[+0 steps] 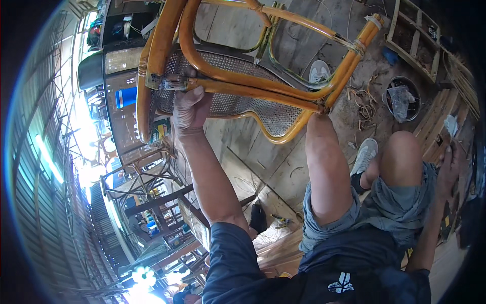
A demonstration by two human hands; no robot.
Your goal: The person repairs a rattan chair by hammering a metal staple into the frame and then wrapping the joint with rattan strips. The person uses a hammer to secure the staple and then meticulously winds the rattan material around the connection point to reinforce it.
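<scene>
A rattan chair frame [298,101] of glossy orange-brown poles, with a woven cane panel [230,105], lies tipped over in front of me. My left hand [190,109] is closed round one of its poles near a joint wrapped in pale binding [174,83]. Part of my fingers is hidden behind the pole. The frame's near right corner, also bound, touches or lies just over my knee. My right hand [449,164] is low at the far right, fingers stretched out beside some wooden planks, and nothing shows in it.
A round metal basin [402,99] holding a clear plastic bag stands at the right. Beyond it lies a wooden crate-like frame [415,38]. Rattan strips [363,107] are scattered on the floor. Wooden planks [440,119] bear a white scrap. More chair frames [147,177] stand at the left.
</scene>
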